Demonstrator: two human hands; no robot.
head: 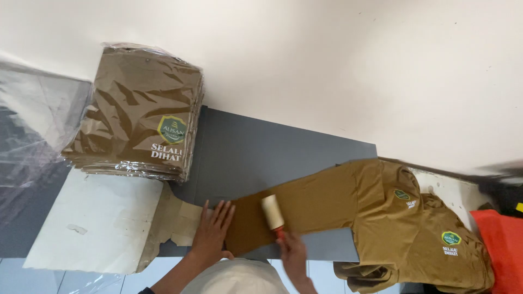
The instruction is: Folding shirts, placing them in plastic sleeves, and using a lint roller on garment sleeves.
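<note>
Head view — my left hand (211, 231) flat, open, pinning brown shirt (305, 207); right hand (292, 251) clenched round lint roller (272, 212) handle — fabric may bunch if pinning hand slips

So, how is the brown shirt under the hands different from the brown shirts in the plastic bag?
The shirt under the hands lies loose and spread flat on the grey board; the bagged shirts are folded into a thick stack inside clear plastic. The left hand presses the loose one while the right hand holds a lint roller on it; nothing touches the bagged stack. Both are the same brown.
</note>
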